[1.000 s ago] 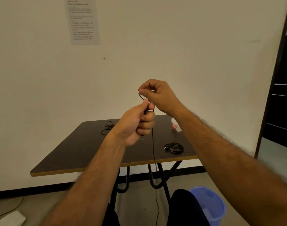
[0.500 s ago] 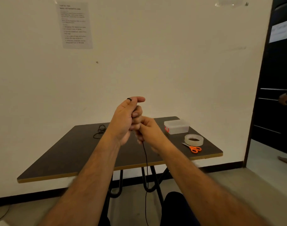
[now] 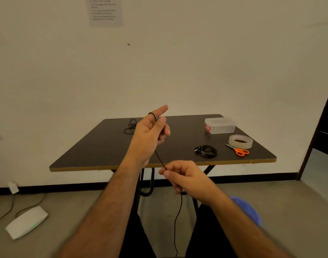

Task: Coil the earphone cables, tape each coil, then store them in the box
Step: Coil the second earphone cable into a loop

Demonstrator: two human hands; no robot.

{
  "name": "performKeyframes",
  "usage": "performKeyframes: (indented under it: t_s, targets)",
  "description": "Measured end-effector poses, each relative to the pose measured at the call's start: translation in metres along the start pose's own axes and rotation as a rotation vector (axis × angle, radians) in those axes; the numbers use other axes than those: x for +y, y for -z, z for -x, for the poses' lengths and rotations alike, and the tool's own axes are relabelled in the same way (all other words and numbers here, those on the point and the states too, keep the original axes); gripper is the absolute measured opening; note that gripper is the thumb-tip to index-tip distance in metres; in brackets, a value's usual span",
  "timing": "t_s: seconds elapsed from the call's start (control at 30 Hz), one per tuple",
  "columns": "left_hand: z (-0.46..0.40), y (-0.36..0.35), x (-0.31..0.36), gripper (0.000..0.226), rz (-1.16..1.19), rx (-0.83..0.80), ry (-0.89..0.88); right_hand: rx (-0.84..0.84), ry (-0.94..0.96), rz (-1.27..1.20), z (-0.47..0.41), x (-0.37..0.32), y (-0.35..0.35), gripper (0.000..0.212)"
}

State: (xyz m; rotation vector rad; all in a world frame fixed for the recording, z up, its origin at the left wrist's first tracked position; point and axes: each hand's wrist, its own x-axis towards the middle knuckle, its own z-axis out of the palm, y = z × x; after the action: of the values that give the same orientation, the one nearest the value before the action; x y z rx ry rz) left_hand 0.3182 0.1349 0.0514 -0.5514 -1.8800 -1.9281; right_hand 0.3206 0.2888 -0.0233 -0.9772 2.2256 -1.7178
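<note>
My left hand (image 3: 148, 135) is raised in front of the dark table (image 3: 107, 151), with a black earphone cable (image 3: 160, 159) looped over its thumb and its curled fingers holding the strand. The cable runs down to my right hand (image 3: 183, 176), which pinches it between thumb and forefinger below the table edge; the rest hangs toward the floor. A coiled earphone (image 3: 206, 151) lies on the table's right side. A loose tangled earphone (image 3: 130, 126) lies at the back left. The clear plastic box (image 3: 220, 125) with a red latch stands closed at the back right.
A roll of clear tape (image 3: 240, 141) and orange-handled scissors (image 3: 238, 150) lie near the table's right edge. A blue bin (image 3: 247, 209) stands on the floor by my right arm. A white device (image 3: 26, 221) with cords lies on the floor at left.
My hands have separated: the right hand slid down the cable to below the table edge, and the left hand stayed up with the loop over its thumb. The view tilted down.
</note>
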Motion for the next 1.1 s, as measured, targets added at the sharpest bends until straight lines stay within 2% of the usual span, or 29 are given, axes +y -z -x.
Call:
performKeyframes:
  t_s: [0.1,0.3,0.57,0.7,0.93,1.0,1.1]
  targets:
    - [0.004,0.002,-0.008,0.026,-0.243,0.022,-0.041,0.005,0.026,0.120,0.003,-0.011,0.007,0.015]
    - [0.012,0.007,-0.027,0.024,-0.523,-0.005,-0.010,0.142,0.139,0.496,0.000,-0.029,0.020,0.012]
    - [0.025,0.011,-0.042,0.028,-0.602,-0.127,0.172,0.214,0.217,0.800,-0.002,-0.038,0.034,0.018]
    - [0.031,0.006,-0.045,0.029,-0.470,-0.160,0.264,0.256,0.256,0.860,-0.005,-0.039,0.036,0.020]
    - [0.039,0.009,-0.044,0.049,-0.173,-0.240,0.444,0.392,0.315,0.853,-0.011,-0.037,0.047,0.011]
    - [0.040,0.010,-0.043,0.050,-0.107,-0.265,0.485,0.408,0.284,0.778,-0.014,-0.035,0.049,0.008]
    - [0.043,0.009,-0.043,0.048,0.010,-0.321,0.547,0.341,0.246,0.515,-0.018,-0.035,0.050,0.002]
